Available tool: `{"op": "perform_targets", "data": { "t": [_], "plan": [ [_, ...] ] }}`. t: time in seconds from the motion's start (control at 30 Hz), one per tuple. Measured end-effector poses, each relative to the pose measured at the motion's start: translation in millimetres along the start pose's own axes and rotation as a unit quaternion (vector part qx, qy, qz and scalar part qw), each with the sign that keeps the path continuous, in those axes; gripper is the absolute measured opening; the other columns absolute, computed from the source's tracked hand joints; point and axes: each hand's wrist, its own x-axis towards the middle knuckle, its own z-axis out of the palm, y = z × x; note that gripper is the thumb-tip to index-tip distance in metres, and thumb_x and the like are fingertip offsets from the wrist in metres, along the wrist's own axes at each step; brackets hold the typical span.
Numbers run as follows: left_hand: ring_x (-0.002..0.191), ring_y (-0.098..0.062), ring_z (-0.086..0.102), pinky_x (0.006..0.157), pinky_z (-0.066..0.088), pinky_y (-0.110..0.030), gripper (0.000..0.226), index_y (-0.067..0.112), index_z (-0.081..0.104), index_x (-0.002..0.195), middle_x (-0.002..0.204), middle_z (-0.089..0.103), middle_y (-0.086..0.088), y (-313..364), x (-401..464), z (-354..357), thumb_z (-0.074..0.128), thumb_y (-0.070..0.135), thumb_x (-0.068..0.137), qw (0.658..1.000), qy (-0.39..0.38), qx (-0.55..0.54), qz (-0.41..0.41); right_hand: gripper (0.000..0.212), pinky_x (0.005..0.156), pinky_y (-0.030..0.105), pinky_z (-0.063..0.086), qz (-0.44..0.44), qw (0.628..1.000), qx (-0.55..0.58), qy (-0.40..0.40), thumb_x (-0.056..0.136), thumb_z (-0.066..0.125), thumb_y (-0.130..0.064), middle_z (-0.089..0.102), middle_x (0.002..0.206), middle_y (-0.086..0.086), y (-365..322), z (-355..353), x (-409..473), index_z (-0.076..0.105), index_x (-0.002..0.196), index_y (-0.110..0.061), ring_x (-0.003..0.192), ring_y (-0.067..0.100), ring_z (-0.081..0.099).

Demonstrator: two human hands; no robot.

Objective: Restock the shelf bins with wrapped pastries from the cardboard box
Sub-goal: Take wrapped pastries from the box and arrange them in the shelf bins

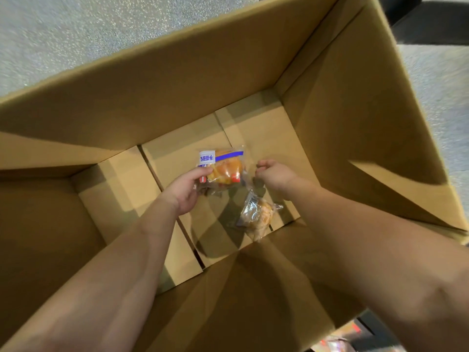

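Now left hand fingers grip wrapped pastry.

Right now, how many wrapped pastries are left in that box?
2. One pastry is held in the left hand; the other pastry dangles from the right hand, pinched by its wrapper. None seem hidden.

Grey speckled floor around; dark strip top right; blurred colourful packets bottom right

brown cardboard box, blue-striped orange pastry
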Motion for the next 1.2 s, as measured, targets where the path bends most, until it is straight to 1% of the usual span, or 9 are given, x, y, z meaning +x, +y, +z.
{"op": "perform_targets", "data": {
  "t": [0.07, 0.2, 0.3, 0.43, 0.67, 0.83, 1.0, 1.1, 1.2],
  "plan": [
    [0.099, -0.018, 0.066, 0.098, 0.045, -0.032, 0.026, 0.017, 0.063, 0.118, 0.101, 0.075, 0.000, 0, 7, 12, 0.064, 0.020, 0.092, 1.000, 0.002, 0.025, -0.001, 0.031, 0.072, 0.029, 0.049, 0.016, 0.991, -0.132, -0.024, 0.092, 0.062, -0.022, 0.063, 0.111, 0.006, 6, -3, -4, 0.057, 0.121, -0.015, 0.090, 0.017, 0.059],
    [0.100, -0.019, 0.069, 0.097, 0.050, -0.036, 0.036, 0.021, 0.062, 0.123, 0.106, 0.075, -0.002, -3, 17, 26, 0.071, 0.021, 0.089, 0.998, 0.020, 0.051, 0.001, 0.055, 0.095, 0.038, 0.050, 0.022, 0.930, -0.334, -0.152, 0.086, 0.072, -0.042, 0.063, 0.120, 0.006, 18, 0, -10, 0.059, 0.128, -0.010, 0.108, 0.024, 0.060],
    [0.107, -0.024, 0.069, 0.100, 0.051, -0.040, 0.039, 0.018, 0.063, 0.125, 0.113, 0.073, -0.006, -6, 21, 29, 0.073, 0.020, 0.087, 0.997, 0.023, 0.068, 0.012, 0.062, 0.091, 0.035, 0.048, 0.009, 0.914, -0.371, -0.165, 0.083, 0.073, -0.047, 0.060, 0.124, 0.005, 22, 10, -9, 0.057, 0.132, -0.011, 0.108, 0.023, 0.057],
    [0.093, -0.023, 0.071, 0.073, 0.056, -0.028, 0.039, 0.013, 0.063, 0.127, 0.114, 0.072, -0.011, -1, 22, 29, 0.071, 0.018, 0.088, 0.998, 0.038, 0.043, 0.029, 0.054, 0.090, 0.036, 0.054, 0.010, 0.907, -0.395, -0.148, 0.083, 0.073, -0.045, 0.063, 0.113, 0.005, 21, 23, -6, 0.063, 0.123, -0.011, 0.102, 0.022, 0.061],
    [0.075, -0.019, 0.073, 0.058, 0.058, -0.028, 0.029, 0.012, 0.063, 0.122, 0.096, 0.074, -0.006, 13, -14, 17, 0.063, 0.020, 0.094, 0.998, 0.060, 0.014, 0.008, 0.045, 0.079, 0.032, 0.051, 0.007, 0.903, -0.395, -0.170, 0.084, 0.068, -0.046, 0.063, 0.111, 0.006, 11, 17, -22, 0.062, 0.113, -0.012, 0.098, 0.023, 0.061],
    [0.095, -0.026, 0.069, 0.091, 0.056, -0.045, 0.027, 0.014, 0.065, 0.115, 0.099, 0.073, -0.007, 27, -65, -1, 0.068, 0.023, 0.090, 0.995, 0.102, 0.013, -0.003, 0.039, 0.072, 0.031, 0.051, -0.011, 0.929, -0.352, -0.115, 0.087, 0.068, -0.031, 0.066, 0.102, 0.008, -9, -9, -61, 0.062, 0.118, -0.007, 0.085, 0.020, 0.061],
    [0.086, -0.021, 0.066, 0.079, 0.054, -0.037, 0.013, 0.017, 0.064, 0.102, 0.092, 0.071, -0.003, 50, -130, -7, 0.064, 0.024, 0.092, 0.993, 0.102, 0.063, 0.015, 0.046, 0.076, 0.031, 0.045, -0.040, 0.967, -0.252, 0.014, 0.087, 0.071, -0.026, 0.061, 0.099, 0.003, -25, -41, -134, 0.054, 0.127, -0.012, 0.093, 0.022, 0.059],
    [0.087, -0.020, 0.063, 0.087, 0.045, -0.038, 0.016, 0.019, 0.062, 0.105, 0.092, 0.069, -0.002, 60, -172, -11, 0.063, 0.029, 0.092, 0.990, 0.084, 0.110, 0.022, 0.049, 0.078, 0.032, 0.048, -0.075, 0.974, -0.185, 0.106, 0.084, 0.073, -0.025, 0.060, 0.103, 0.001, -29, -48, -192, 0.051, 0.128, -0.016, 0.092, 0.019, 0.059],
    [0.097, -0.022, 0.061, 0.102, 0.037, -0.046, 0.027, 0.019, 0.061, 0.110, 0.101, 0.069, -0.003, 65, -224, -14, 0.066, 0.034, 0.089, 0.986, 0.047, 0.159, 0.023, 0.040, 0.072, 0.035, 0.049, -0.137, 0.951, -0.180, 0.212, 0.081, 0.073, -0.030, 0.064, 0.102, 0.002, -28, -35, -266, 0.052, 0.114, -0.021, 0.086, 0.020, 0.060]
  ]
}}
